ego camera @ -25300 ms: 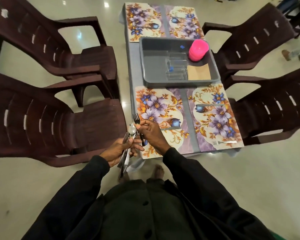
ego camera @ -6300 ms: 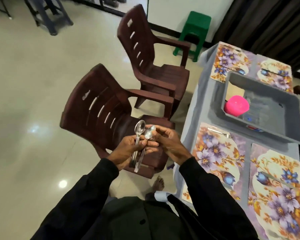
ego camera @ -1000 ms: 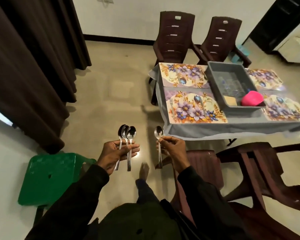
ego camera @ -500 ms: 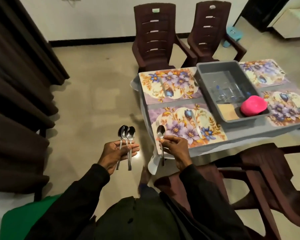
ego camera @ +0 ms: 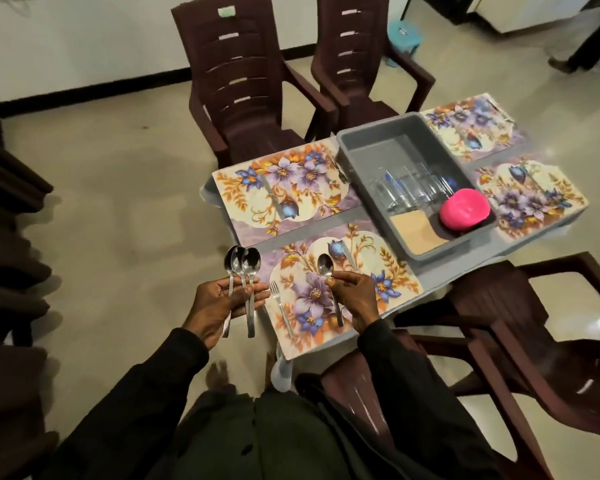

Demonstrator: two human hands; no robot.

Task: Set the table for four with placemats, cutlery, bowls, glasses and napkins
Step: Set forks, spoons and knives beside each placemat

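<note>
My left hand (ego camera: 222, 303) holds three spoons (ego camera: 241, 268) fanned upright, left of the table corner. My right hand (ego camera: 355, 292) pinches a single spoon (ego camera: 325, 265) above the nearest floral placemat (ego camera: 388, 285). A fork (ego camera: 280, 308) lies on that placemat's left side and a knife (ego camera: 350, 259) lies near its far side. Another knife (ego camera: 270, 197) lies on the placemat (ego camera: 291, 188) behind it. The grey tub (ego camera: 378, 147) holds clear glasses (ego camera: 413, 188), stacked pink bowls (ego camera: 464, 209) and tan napkins (ego camera: 417, 231). Two more placemats (ego camera: 471, 129) lie past the tub.
Two dark brown plastic chairs (ego camera: 243, 84) stand at the table's far side, two more chairs (ego camera: 520, 341) on the near right. Dark curtains (ego camera: 7, 237) hang along the left. A teal stool (ego camera: 403, 32) and a person's leg (ego camera: 589, 39) show at the far right.
I have stepped closer to the table corner. My right hand with its single spoon has moved over the nearest placemat; my left hand keeps its three spoons.
</note>
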